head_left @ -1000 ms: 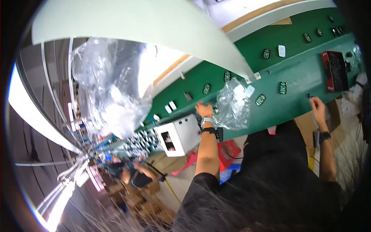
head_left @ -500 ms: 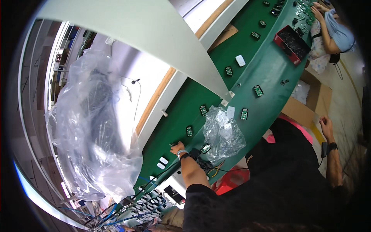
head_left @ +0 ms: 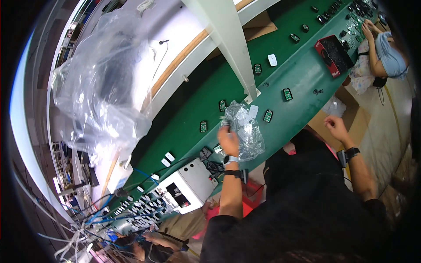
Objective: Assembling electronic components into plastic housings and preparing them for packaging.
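With left hand, pinching a small dark part beside the plastic bag.
Holding right hand half-curled past the green surface's near edge; cannot tell if gripping.

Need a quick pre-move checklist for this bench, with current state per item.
1. Left hand grip secure: cannot tell; a small dark object shows at its fingertips, blurred.
2. Right hand empty: cannot tell; fingers curled, nothing shows in it.
3. Crumpled clear plastic bag well away from left hand: not ok; it lies right beside it.
4. Two green circuit boards in black rounded housings, right of the bag, green side up: ok.
5. Co-worker's hands away from both hands: ok; they're beyond the red rectangular box.
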Motion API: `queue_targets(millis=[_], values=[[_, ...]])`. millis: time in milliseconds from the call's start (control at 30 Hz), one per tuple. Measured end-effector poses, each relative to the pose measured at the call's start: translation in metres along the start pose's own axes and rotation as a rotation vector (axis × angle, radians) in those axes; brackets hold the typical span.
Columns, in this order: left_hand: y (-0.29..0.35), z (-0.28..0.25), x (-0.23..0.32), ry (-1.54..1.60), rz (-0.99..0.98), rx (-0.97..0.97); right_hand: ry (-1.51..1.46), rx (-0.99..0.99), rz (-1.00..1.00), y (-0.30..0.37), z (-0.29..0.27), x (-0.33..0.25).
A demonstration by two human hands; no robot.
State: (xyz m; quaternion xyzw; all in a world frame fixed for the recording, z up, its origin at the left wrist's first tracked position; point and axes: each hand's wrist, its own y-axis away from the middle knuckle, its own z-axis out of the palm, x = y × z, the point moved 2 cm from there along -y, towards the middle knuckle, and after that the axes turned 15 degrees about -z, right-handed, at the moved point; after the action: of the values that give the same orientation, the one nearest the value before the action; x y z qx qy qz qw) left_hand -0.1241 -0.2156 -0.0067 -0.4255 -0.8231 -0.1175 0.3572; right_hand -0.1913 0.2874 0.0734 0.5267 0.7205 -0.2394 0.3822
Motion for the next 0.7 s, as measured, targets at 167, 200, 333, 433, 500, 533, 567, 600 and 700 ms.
queue_targets(millis=[167, 200, 333, 433, 500, 533, 567, 600, 700], values=[[0.085, 0.025, 0.104, 0.063, 0.414, -0.403, -0.166, -0.142, -0.067, -0.022, 0.026, -0.062], [0.087, 0.015, 0.128, 0.085, 0.468, -0.415, -0.171, -0.134, -0.151, -0.030, 0.029, -0.079], [0.073, -0.035, 0.196, 0.093, 0.661, -0.413, -0.364, -0.206, -0.425, -0.064, 0.026, -0.197], [0.060, -0.071, 0.231, 0.105, 0.786, -0.345, -0.242, -0.162, -0.658, -0.067, 0.021, -0.222], [0.058, -0.090, 0.253, 0.099, 0.813, -0.342, -0.277, -0.159, -0.661, -0.060, 0.009, -0.237], [0.057, -0.100, 0.262, 0.219, 0.730, -0.329, -0.280, -0.145, -0.681, -0.056, 0.004, -0.243], [0.056, -0.107, 0.267, 0.337, 0.645, -0.315, -0.283, -0.130, -0.699, -0.055, 0.001, -0.246], [0.058, -0.110, 0.269, 0.430, 0.530, -0.387, -0.272, -0.106, -0.751, -0.051, -0.002, -0.250], [0.050, -0.109, 0.260, 0.632, 0.438, -0.707, -0.297, -0.145, -0.733, -0.045, -0.007, -0.263]])
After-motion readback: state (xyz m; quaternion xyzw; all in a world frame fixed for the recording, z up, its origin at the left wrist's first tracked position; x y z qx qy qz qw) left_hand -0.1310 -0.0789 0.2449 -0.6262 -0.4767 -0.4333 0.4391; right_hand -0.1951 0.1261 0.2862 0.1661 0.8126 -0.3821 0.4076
